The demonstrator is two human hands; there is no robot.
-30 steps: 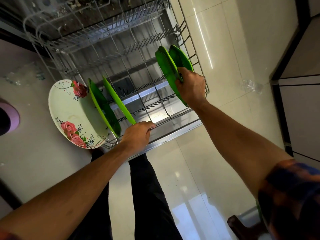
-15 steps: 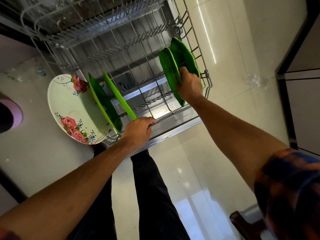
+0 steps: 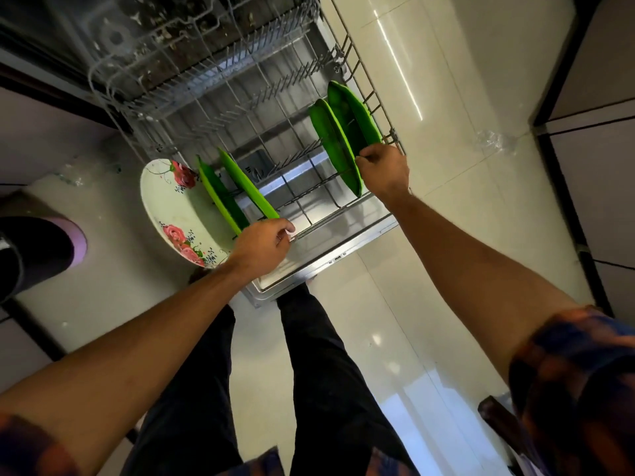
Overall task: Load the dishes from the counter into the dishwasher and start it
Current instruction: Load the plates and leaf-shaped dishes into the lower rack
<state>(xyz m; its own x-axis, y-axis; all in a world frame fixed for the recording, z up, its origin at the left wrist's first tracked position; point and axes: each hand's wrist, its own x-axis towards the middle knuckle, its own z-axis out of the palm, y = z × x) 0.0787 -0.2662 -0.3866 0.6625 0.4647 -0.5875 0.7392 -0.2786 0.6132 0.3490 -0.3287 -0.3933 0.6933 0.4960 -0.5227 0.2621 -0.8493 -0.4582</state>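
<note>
Rack (image 3: 330, 224) centre open between hands, left hand (image 3: 263, 247) clenched over its front wire, right hand (image 3: 383, 170) fingers grasping green plate (image 3: 335, 142) rim just inside right rack wall.

Finding: your right hand (image 3: 383, 170) has shifted off the inner green plate (image 3: 335, 146) of the right-side pair. A second ago its grip was closed over that plate's near edge. It now sits further right, with the fingers pinching the near rim of the outer green plate (image 3: 357, 115), close against the side of the rack (image 3: 330, 218). The inner plate's lower tip, previously covered by your hand, is now exposed. The gap between the two plates reads slightly wider than before.
</note>
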